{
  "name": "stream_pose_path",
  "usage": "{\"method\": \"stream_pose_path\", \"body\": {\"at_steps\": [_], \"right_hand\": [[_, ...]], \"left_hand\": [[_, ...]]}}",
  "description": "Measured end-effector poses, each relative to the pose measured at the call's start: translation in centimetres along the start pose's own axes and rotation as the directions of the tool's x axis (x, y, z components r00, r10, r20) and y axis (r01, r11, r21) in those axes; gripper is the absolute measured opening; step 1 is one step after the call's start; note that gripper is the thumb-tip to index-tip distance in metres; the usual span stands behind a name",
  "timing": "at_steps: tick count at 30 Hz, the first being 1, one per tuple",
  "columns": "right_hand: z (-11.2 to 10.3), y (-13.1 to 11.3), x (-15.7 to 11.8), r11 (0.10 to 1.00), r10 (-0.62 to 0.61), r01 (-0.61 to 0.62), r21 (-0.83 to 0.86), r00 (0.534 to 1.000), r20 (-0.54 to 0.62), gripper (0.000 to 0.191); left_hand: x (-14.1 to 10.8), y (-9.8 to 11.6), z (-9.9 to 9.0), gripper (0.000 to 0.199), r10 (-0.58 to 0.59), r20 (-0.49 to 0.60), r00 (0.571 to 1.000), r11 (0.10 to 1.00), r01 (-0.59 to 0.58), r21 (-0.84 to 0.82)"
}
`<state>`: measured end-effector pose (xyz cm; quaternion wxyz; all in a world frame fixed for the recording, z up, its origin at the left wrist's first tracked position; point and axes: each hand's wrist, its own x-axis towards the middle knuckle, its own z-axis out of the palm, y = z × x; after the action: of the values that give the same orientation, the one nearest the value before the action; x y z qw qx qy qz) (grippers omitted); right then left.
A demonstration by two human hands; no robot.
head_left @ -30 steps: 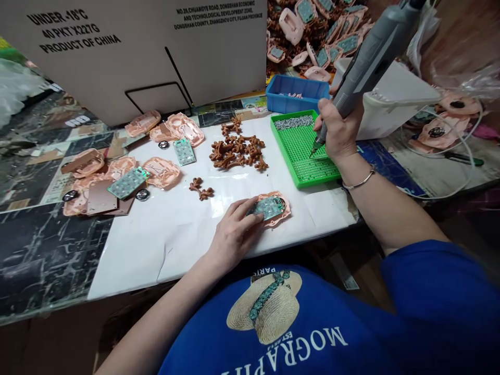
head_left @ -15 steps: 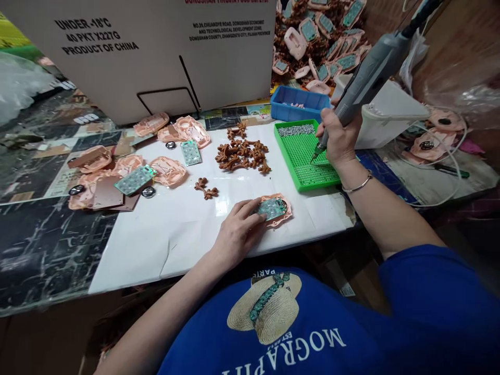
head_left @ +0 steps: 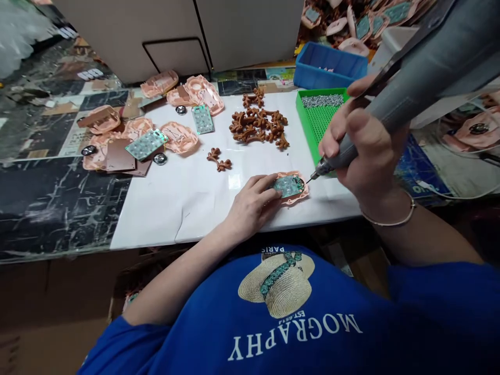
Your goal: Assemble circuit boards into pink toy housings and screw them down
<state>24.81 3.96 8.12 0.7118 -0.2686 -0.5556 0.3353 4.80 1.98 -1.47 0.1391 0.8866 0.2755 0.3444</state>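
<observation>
A pink plastic shell (head_left: 305, 194) lies on the white board near its front edge, with a green circuit board (head_left: 288, 186) set inside it. My left hand (head_left: 253, 203) rests on the left end of this shell, fingers closed over its edge and the circuit board. My right hand (head_left: 367, 140) is wrapped round a grey electric screwdriver (head_left: 414, 78), held tilted. The thin bit points down left, its tip at the right end of the shell; whether it touches, or carries a screw, I cannot tell.
A green perforated tray (head_left: 308, 117) with many small screws stands behind my right hand. Beyond it is a blue bin (head_left: 332, 65). Brown branched plastic pieces (head_left: 258, 125) lie mid-board. More pink shells (head_left: 179, 138), loose circuit boards (head_left: 146, 145) and round speakers (head_left: 160, 159) sit at left. A large carton (head_left: 250, 36) stands behind.
My right hand has brought the screwdriver from over the green tray toward me, down to the shell's right end. My left hand stays on the shell. The camera view has shifted.
</observation>
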Motion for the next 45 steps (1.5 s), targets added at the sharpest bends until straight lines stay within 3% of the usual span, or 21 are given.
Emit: {"method": "stream_pose_path", "body": {"at_steps": [4,10,15,21,27,32,37,45], "right_hand": [[0.2,0.4,-1.4,0.999,0.034,-0.034,-0.032,0.999,0.006,0.030],[0.1,0.3,-1.2,1.000,0.030,-0.030,0.007,0.998,-0.048,0.024],[1.4,-0.3,-1.3,0.997,0.056,-0.052,0.049,0.995,-0.078,0.026],[3.7,-0.6,-1.9,0.987,0.103,-0.108,0.120,0.994,0.048,0.028],[5.5,0.2,-2.9,0.981,0.122,-0.137,0.135,0.986,0.115,0.028],[5.6,1.0,-3.3,0.963,0.190,-0.211,0.166,0.973,0.131,0.029],[5.8,1.3,-3.3,0.956,0.162,-0.189,0.223,0.978,0.132,0.028],[5.6,1.2,-3.2,0.971,0.176,-0.195,0.138,0.975,0.140,0.028]], "left_hand": [[0.0,0.1,0.0,0.014,-0.007,0.009,1.000,1.000,0.007,0.004],[0.0,0.1,0.0,0.010,0.005,-0.006,1.000,1.000,-0.005,0.009],[0.1,0.1,-0.3,0.010,-0.039,0.006,0.999,0.997,0.039,-0.070],[-0.2,0.0,-0.7,0.016,-0.054,0.052,0.997,0.976,0.064,-0.209],[-0.2,-0.1,-0.9,0.018,-0.121,0.105,0.987,0.958,0.144,-0.246],[-0.1,0.0,-1.1,0.023,-0.139,0.139,0.980,0.958,0.169,-0.230],[-0.1,0.0,-1.1,0.023,-0.124,0.134,0.983,0.966,0.150,-0.213],[0.0,0.0,-1.1,0.021,-0.103,0.121,0.987,0.969,0.127,-0.211]]}}
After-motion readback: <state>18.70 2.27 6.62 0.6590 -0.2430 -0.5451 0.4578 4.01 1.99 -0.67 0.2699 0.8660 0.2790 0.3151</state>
